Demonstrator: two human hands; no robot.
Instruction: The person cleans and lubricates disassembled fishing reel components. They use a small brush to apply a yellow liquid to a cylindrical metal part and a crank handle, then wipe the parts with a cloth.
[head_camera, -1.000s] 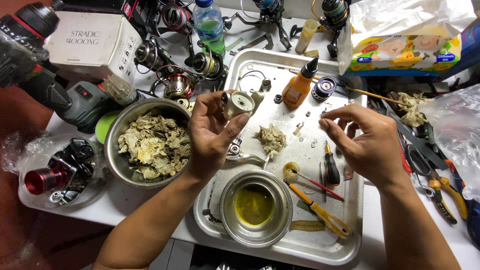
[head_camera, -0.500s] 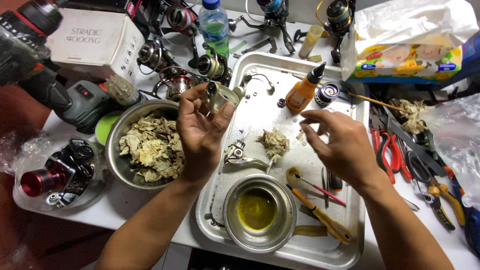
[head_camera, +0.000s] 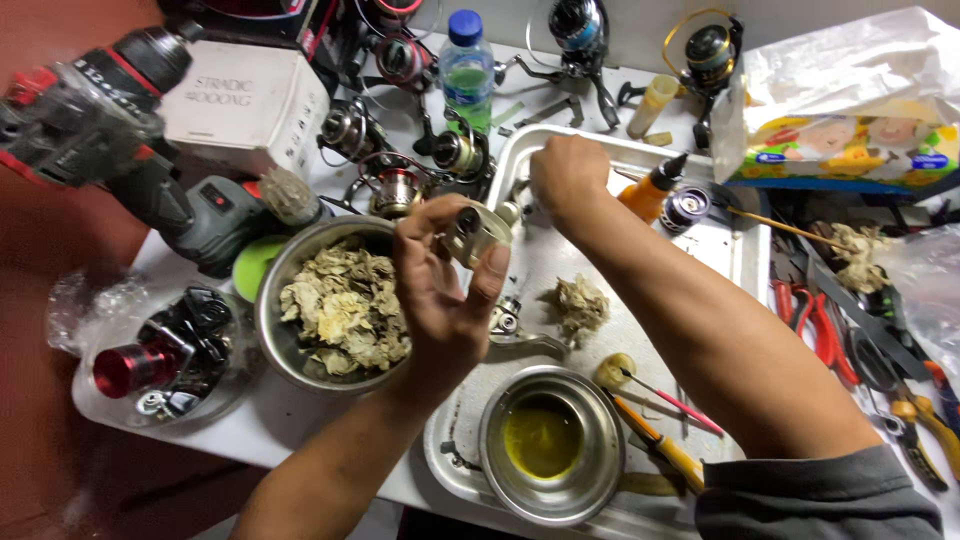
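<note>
My left hand (head_camera: 440, 285) holds a small cream-coloured reel body part (head_camera: 478, 232) up over the left edge of the metal tray (head_camera: 745, 255), pinched between thumb and fingers. My right hand (head_camera: 568, 178) reaches across to the tray's far left corner, fingers curled down over something hidden beneath them. On the tray lie a wad of dirty tissue (head_camera: 580, 303), a metal reel piece (head_camera: 510, 325), an orange oil bottle (head_camera: 652, 188), a yellow-handled tool (head_camera: 655, 448) and a small steel bowl of yellow liquid (head_camera: 548, 450).
A large steel bowl of used tissue (head_camera: 335, 305) sits left of the tray. Several fishing reels (head_camera: 400, 185), a water bottle (head_camera: 466, 65), a white box (head_camera: 245, 105) and a drill (head_camera: 110, 130) crowd the back left. Pliers (head_camera: 815, 320) and a tissue pack (head_camera: 850, 140) lie to the right.
My right hand has moved from the tray's right side across to its far left corner. My left hand has stayed raised with the reel part, turning it slightly.
</note>
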